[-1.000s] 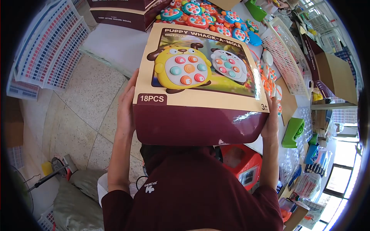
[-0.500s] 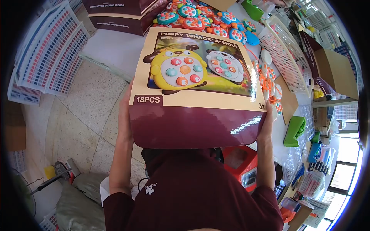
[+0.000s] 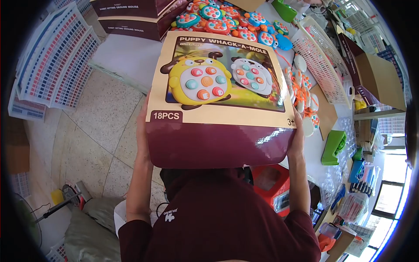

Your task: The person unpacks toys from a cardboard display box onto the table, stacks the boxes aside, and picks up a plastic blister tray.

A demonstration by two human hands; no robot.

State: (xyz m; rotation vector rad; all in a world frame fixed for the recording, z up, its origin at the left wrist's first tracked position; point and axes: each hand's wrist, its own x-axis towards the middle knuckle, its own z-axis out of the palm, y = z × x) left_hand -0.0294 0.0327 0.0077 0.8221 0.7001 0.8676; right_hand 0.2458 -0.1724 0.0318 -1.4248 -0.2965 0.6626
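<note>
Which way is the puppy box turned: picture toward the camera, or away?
Toward: the puppy box shows its printed puppies and readable title.

- Floor (image 3: 94, 135): pale speckled tiles, dark seams, visible at left
- Table (image 3: 124, 54): white top, extends from upper left across to the right side
- Shelf (image 3: 379, 114): pale board, mounted at right beyond the table
- Window (image 3: 386, 203): dark frame, several panes, lower right
- Light: bright white at the panes
</note>
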